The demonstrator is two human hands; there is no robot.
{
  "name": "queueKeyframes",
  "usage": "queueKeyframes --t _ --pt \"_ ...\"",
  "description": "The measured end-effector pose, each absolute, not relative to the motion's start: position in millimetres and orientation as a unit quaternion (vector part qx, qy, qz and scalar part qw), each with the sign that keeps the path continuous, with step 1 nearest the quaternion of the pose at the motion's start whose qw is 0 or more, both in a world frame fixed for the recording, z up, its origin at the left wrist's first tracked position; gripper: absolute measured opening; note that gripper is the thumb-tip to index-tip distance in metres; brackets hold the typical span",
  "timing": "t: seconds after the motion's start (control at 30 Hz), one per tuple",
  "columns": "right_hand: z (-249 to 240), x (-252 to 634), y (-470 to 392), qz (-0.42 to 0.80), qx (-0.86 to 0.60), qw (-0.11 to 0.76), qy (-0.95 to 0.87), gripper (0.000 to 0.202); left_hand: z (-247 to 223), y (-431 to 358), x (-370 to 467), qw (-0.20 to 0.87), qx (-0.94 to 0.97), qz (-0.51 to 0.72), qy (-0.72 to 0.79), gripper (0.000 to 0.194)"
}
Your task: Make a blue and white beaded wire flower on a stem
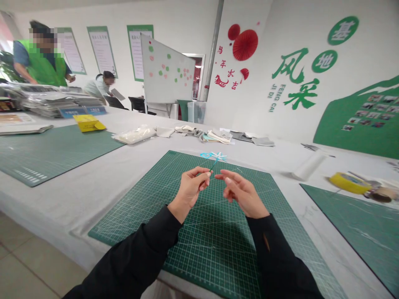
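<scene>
My left hand (197, 182) pinches the thin green stem of a small blue and white craft flower (218, 156) between thumb and fingertips. The stem slants up and away, with blue loops and white-tipped strands at its top. Just right of the stem, my right hand (241, 189) is open, its index finger stretched toward it and the other fingers partly curled. No object shows in that hand. Both hands are above a green cutting mat (218, 241) with a white grid.
Another cutting mat (62, 145) lies left, a third (352, 224) right. A yellow box (89, 123), a plastic-wrapped white pack (134, 135) and fabric pieces (215, 136) lie farther back. Yellow tape (349, 182) is at right. Two people stand beyond stacked papers (46, 99).
</scene>
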State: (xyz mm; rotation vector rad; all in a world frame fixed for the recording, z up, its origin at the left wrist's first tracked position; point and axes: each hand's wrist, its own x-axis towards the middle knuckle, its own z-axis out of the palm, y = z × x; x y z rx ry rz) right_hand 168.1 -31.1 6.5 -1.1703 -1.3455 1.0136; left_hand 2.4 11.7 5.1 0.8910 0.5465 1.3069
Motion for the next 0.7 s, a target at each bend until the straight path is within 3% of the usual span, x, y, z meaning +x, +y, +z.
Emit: queueKeyframes --t 0.2,0.57,0.7 --pt "3 160 -32 0.411 -0.489 0.513 -0.573 0.035 3 13 3 0.686 0.389 0.565 0.243 0.014" --pt "10 172 -36 0.398 -0.519 0.479 -0.585 0.036 2 14 2 0.689 0.367 0.573 0.250 0.016" --pt "11 175 -36 0.348 -0.531 0.508 -0.581 0.036 -1 17 3 0.679 0.368 0.577 0.265 0.017"
